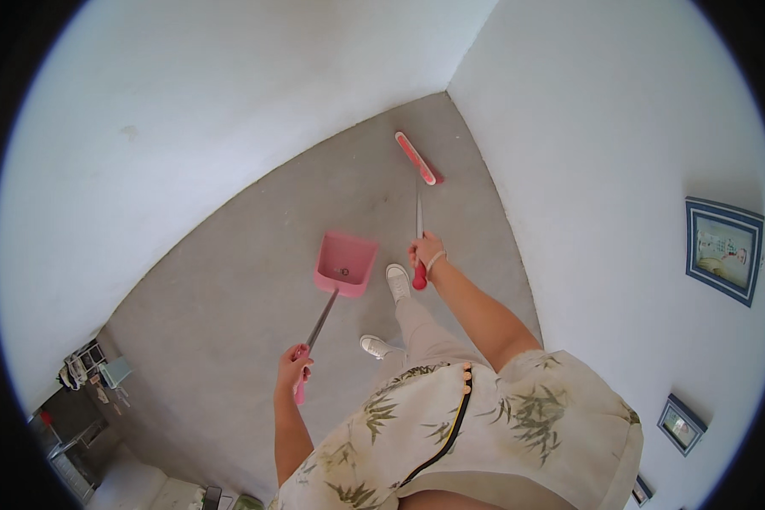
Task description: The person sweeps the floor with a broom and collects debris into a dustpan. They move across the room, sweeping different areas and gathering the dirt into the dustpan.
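My left hand is closed round the pink grip of a long-handled dustpan. Its pink pan sits low over the grey floor; whether it touches cannot be told. A small dark clump of debris lies inside the pan. My right hand is wrapped round the handle of a broom, with the red handle end sticking out below the fist. The broom's red and white head is out ahead on the floor, near the corner, apart from the dustpan.
White walls meet at the far corner. On the right wall hang framed pictures. A rack with small hanging items stands at the left, above pale furniture. My white shoes are between dustpan and broom.
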Available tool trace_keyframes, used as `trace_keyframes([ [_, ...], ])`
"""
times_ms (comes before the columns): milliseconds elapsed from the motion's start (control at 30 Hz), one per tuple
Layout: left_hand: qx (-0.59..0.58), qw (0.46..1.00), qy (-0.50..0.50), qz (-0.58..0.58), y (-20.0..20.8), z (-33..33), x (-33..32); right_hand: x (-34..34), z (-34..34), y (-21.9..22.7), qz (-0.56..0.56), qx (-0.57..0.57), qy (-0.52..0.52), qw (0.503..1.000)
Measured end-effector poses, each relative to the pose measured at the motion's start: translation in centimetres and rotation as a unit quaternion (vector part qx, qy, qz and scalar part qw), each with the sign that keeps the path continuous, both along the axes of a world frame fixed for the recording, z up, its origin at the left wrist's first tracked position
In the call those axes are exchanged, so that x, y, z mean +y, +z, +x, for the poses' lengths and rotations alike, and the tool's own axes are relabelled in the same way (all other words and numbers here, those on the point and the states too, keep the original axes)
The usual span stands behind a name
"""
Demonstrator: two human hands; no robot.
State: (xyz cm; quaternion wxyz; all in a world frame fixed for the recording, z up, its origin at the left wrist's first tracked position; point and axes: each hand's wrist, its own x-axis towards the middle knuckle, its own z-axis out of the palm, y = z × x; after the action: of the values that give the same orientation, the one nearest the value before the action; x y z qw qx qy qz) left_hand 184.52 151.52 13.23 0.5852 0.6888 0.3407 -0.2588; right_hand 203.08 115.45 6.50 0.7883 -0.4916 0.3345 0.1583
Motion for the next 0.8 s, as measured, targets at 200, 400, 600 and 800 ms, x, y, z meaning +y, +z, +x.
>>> trace_keyframes([
  [200, 0.014, 1.0, 0.0, -0.003, -0.9, 0.4, 0.2, -1.6, 5.2, -0.6, -0.143, -0.06, -0.023, 0.988],
  [400, 0.025, 1.0, 0.006, 0.001, -1.6, 0.4, -0.4, -6.2, 21.8, -6.8, -0.235, 0.014, 0.087, 0.968],
  [600, 0.026, 1.0, 0.01, 0.001, -2.9, -0.2, 0.2, 2.9, 12.7, -9.6, -0.347, 0.026, 0.258, 0.901],
  [800, 0.02, 1.0, -0.008, -0.002, -3.5, 0.7, 0.4, 0.5, -2.0, -4.1, -0.138, 0.051, 0.175, 0.974],
])
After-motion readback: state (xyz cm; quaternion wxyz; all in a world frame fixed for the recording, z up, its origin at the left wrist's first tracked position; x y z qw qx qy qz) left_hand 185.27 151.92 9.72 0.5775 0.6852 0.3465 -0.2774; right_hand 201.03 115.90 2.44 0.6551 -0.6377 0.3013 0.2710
